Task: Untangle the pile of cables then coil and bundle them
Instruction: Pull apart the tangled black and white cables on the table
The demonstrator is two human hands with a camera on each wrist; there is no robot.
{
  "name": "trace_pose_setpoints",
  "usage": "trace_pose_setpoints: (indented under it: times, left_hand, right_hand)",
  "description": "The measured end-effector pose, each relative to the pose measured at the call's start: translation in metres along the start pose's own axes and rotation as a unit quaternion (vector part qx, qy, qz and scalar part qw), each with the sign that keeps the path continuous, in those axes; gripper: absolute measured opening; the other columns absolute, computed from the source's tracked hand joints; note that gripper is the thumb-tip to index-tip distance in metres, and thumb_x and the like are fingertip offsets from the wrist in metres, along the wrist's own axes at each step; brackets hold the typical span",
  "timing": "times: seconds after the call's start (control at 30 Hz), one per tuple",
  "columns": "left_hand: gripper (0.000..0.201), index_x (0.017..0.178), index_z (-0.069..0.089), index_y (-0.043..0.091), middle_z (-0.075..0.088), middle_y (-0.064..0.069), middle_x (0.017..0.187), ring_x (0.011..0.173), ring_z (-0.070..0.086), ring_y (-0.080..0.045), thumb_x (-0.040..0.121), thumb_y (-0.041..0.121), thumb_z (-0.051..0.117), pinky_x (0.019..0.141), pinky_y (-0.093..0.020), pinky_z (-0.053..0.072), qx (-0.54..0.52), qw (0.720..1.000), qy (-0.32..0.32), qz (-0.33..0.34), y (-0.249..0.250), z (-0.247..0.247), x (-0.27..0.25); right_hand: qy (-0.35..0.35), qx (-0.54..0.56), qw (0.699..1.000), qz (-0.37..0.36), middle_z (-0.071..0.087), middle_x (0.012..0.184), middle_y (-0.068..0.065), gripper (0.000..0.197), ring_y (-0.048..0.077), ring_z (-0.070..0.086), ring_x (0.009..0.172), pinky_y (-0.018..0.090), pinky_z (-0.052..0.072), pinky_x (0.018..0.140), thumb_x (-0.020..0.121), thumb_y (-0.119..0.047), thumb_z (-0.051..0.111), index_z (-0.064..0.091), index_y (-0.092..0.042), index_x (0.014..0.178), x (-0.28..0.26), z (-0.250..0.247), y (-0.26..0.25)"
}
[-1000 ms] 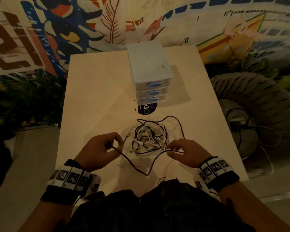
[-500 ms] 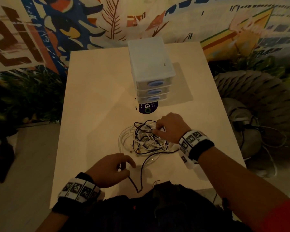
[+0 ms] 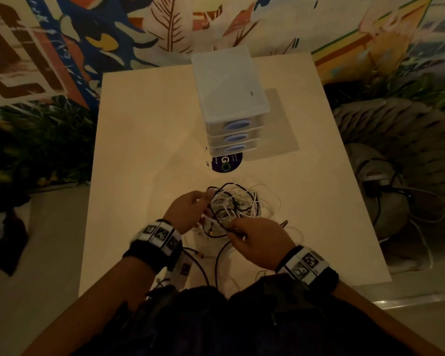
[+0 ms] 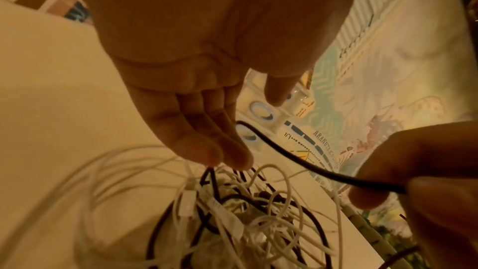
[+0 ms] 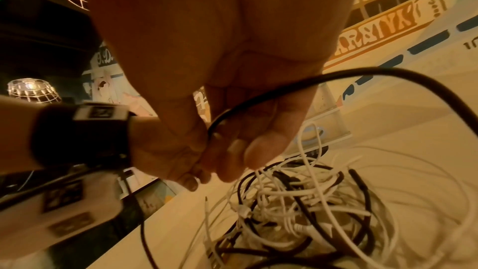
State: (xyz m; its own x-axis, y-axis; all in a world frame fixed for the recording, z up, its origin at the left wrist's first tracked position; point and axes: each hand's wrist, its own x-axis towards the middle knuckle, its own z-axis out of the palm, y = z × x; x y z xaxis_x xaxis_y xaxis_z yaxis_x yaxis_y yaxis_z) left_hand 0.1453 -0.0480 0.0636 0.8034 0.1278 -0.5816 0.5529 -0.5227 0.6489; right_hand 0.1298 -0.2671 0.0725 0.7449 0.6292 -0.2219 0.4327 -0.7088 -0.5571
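Both hands are at the cable pile (image 3: 233, 206): your right hand (image 3: 260, 240) pinches a black cable (image 4: 305, 163), your left hand (image 3: 190, 211) looks relaxed, fingertips (image 4: 232, 159) touching the tangle. Pulling hard may tighten knots beneath your fingers.

Drawer unit (image 3: 231, 104) on table (image 3: 144, 129); sticker (image 3: 226, 163), perhaps.

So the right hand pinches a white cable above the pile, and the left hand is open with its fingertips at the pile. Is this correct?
Not quite. The cable pinched by the right hand is black, not white; the right wrist view shows it plainly. The rest holds: the left hand is open, its fingertips at the pile.
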Motion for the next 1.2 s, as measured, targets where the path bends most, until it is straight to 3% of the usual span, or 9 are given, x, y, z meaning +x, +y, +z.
trace_pose_setpoints:
  times: [0.2,0.43,0.53,0.63,0.7,0.77,0.87,0.97,1.2]
  left_hand:
    - [0.026,0.107,0.066,0.021,0.074,0.007,0.081,0.07,0.069,-0.014,0.105,0.037,0.046,0.08,-0.042,0.058,0.092,0.994,0.012,0.059,0.003,0.006,0.025]
    - [0.023,0.117,0.065,0.035,0.074,0.009,0.076,0.068,0.067,-0.016,0.106,0.033,0.045,0.076,-0.04,0.058,0.049,0.992,0.021,0.112,-0.006,0.0,0.021]
    - [0.023,0.115,0.064,0.044,0.073,0.012,0.077,0.07,0.065,-0.012,0.106,0.035,0.045,0.073,-0.034,0.055,0.043,0.991,0.029,0.126,-0.002,0.001,0.017]
    - [0.023,0.114,0.065,0.047,0.072,0.012,0.077,0.069,0.064,-0.007,0.105,0.035,0.047,0.071,-0.029,0.052,0.028,0.99,0.041,0.13,0.0,0.001,0.013]
    - [0.024,0.118,0.067,0.044,0.072,0.012,0.076,0.07,0.064,-0.007,0.105,0.035,0.048,0.071,-0.031,0.053,0.024,0.989,0.049,0.136,0.0,-0.001,0.011]
    - [0.024,0.118,0.068,0.042,0.073,0.011,0.076,0.071,0.065,-0.008,0.105,0.035,0.049,0.071,-0.031,0.055,0.018,0.989,0.061,0.134,0.001,-0.003,0.01]
    - [0.024,0.116,0.069,0.038,0.072,0.008,0.076,0.067,0.066,-0.011,0.105,0.034,0.048,0.067,-0.03,0.055,0.006,0.988,0.089,0.125,0.0,-0.008,0.011]
    - [0.026,0.115,0.07,0.035,0.071,0.007,0.074,0.066,0.066,-0.016,0.106,0.035,0.046,0.066,-0.035,0.056,-0.012,0.986,0.121,0.115,-0.004,-0.013,0.011]
    - [0.025,0.116,0.071,0.03,0.07,0.002,0.074,0.068,0.063,-0.004,0.106,0.027,0.049,0.062,-0.012,0.046,-0.077,0.972,0.149,0.162,0.016,-0.019,-0.002]
  right_hand:
    - [-0.035,0.077,0.996,-0.003,0.07,0.107,-0.004,0.031,0.014,0.063,0.09,0.03,0.05,0.077,0.103,-0.04,0.046,0.064,-0.027,0.124,0.004,-0.01,-0.001]
    - [0.161,0.131,0.976,0.06,0.062,0.109,0.001,0.026,0.015,0.061,0.09,0.033,0.052,0.085,0.101,-0.02,0.049,0.064,-0.024,0.122,0.049,-0.053,0.055]
    - [0.083,0.116,0.985,0.102,0.059,0.129,0.01,0.036,0.027,0.059,0.113,0.038,0.045,0.1,0.104,-0.019,0.042,0.054,-0.022,0.138,0.088,-0.056,0.079]
    - [-0.064,0.091,0.992,0.062,0.047,0.149,0.011,0.051,0.029,0.048,0.133,0.039,0.037,0.112,0.102,-0.024,0.05,0.037,-0.023,0.151,0.115,-0.05,0.083]
    - [-0.142,0.068,0.987,0.016,0.052,0.145,0.008,0.057,0.025,0.051,0.131,0.036,0.038,0.11,0.099,-0.035,0.058,0.038,-0.025,0.151,0.125,-0.044,0.079]
    - [-0.168,0.028,0.985,0.0,0.064,0.131,0.004,0.044,0.024,0.059,0.119,0.034,0.044,0.1,0.097,-0.039,0.06,0.055,-0.027,0.138,0.13,-0.04,0.076]
    - [-0.081,0.015,0.996,-0.023,0.072,0.111,-0.002,0.024,0.022,0.064,0.103,0.034,0.05,0.088,0.094,-0.04,0.061,0.07,-0.029,0.114,0.127,-0.035,0.079]
    - [-0.009,0.067,0.997,-0.048,0.073,0.105,-0.004,0.019,0.018,0.066,0.097,0.034,0.051,0.086,0.092,-0.035,0.065,0.072,-0.029,0.109,0.11,-0.035,0.083]
    - [-0.024,0.057,0.996,-0.061,0.069,0.096,-0.005,0.022,0.018,0.063,0.091,0.037,0.051,0.08,0.093,-0.038,0.066,0.073,-0.038,0.114,0.08,-0.036,0.088]
